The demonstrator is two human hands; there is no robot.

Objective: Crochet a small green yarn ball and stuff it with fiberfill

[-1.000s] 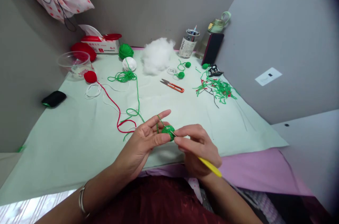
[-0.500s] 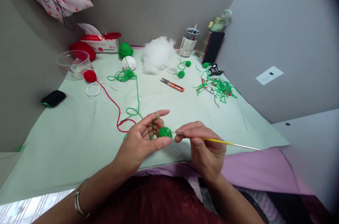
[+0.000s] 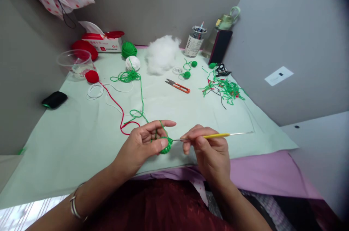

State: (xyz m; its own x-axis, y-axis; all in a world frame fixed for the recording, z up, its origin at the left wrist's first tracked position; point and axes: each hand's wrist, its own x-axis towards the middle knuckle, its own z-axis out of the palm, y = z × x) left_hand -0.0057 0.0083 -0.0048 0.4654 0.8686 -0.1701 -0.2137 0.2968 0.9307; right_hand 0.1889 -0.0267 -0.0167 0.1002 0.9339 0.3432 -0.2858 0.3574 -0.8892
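Observation:
My left hand (image 3: 145, 142) pinches a small green crochet piece (image 3: 167, 148) between thumb and fingers, just above the near part of the table. Green yarn (image 3: 141, 96) runs from a loose tangle on the cloth up over my raised left index finger. In my right hand (image 3: 208, 143) is a crochet hook (image 3: 218, 135) with a yellow grip, held like a pencil. Its metal tip meets the right edge of the green piece; whether it passes through a stitch I cannot tell. The hook's other thin end points right.
Orange thread snips (image 3: 178, 85) lie mid-table before white stuffing (image 3: 163, 54). Green yarn scraps (image 3: 227, 89) lie right, below a phone (image 3: 220, 47) leaning on a bottle. Red yarn (image 3: 113, 100), a clear plastic tub (image 3: 75, 65) and a black object (image 3: 54, 99) are left.
The green piece has tilted and dropped slightly, with my left thumb now across it. My right hand has shifted a little left, and the hook has turned nearer to level.

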